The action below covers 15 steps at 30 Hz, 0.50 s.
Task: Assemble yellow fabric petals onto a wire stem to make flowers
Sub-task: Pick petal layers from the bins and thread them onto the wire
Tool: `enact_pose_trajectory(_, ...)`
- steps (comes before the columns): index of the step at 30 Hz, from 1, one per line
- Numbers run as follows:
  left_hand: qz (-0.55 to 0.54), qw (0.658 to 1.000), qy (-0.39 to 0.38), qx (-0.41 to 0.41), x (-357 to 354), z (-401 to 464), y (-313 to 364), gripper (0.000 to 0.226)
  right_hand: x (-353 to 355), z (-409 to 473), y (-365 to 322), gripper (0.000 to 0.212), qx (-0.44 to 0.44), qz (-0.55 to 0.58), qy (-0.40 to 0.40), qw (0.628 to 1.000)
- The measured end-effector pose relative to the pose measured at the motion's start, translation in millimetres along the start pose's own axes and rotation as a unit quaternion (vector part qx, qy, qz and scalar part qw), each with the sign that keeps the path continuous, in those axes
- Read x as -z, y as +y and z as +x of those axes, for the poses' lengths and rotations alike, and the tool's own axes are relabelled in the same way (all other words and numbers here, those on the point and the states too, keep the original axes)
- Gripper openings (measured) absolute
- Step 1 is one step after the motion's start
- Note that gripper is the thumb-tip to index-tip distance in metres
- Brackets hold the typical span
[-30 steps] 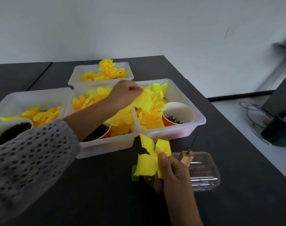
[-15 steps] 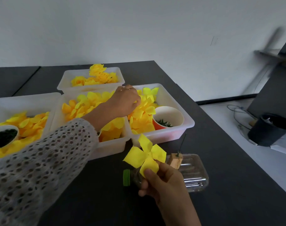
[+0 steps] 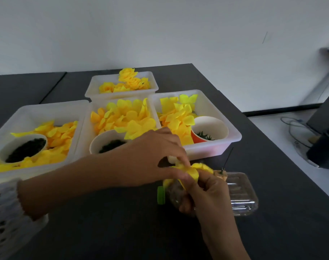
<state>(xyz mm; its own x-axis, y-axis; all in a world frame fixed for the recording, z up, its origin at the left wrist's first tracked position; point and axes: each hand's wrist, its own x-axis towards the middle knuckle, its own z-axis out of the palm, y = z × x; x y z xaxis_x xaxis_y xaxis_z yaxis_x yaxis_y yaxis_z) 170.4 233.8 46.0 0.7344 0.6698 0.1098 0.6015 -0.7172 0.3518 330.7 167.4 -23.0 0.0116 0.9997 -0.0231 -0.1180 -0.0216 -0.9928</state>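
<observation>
Fingers of left hand (image 3: 150, 158) and right hand (image 3: 208, 192) pinch yellow petals (image 3: 192, 170).

Three bins (image 3: 233, 136) stand in a row, a fourth bin (image 3: 152, 81) behind, a bottle (image 3: 240, 196) in front.

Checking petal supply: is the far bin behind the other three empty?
No, the far bin holds a heap of yellow fabric flowers.

There are no words, numbers, labels or signs to read anywhere here.
</observation>
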Motion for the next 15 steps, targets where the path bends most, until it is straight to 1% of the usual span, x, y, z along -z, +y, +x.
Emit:
enact_pose_trajectory(4,-0.039,0.999,0.021,-0.001,-11.3,-1.8,2.3,0.021,2.0,4.0,-1.9,0.027,0.072,-0.031,0.013,0.997)
enact_pose_trajectory(7,-0.025,0.999,0.036,-0.017,-14.1,-2.1,6.8,0.018,6.6,6.9,-2.7,0.038,0.101,-0.043,0.019,0.994)
enact_pose_trajectory(10,-0.02,0.999,0.041,-0.014,-15.5,-1.7,12.6,0.022,6.8,6.8,-3.1,0.044,0.09,-0.022,0.018,0.996)
enact_pose_trajectory(13,-0.012,1.0,0.016,-0.001,-14.6,-1.3,14.1,0.033,5.4,5.0,-0.3,0.053,0.049,0.009,0.017,0.999)
enact_pose_trajectory(15,-0.019,1.0,-0.003,0.014,-14.0,-2.7,13.5,0.039,5.8,5.4,0.4,0.051,0.015,0.039,0.018,0.999)
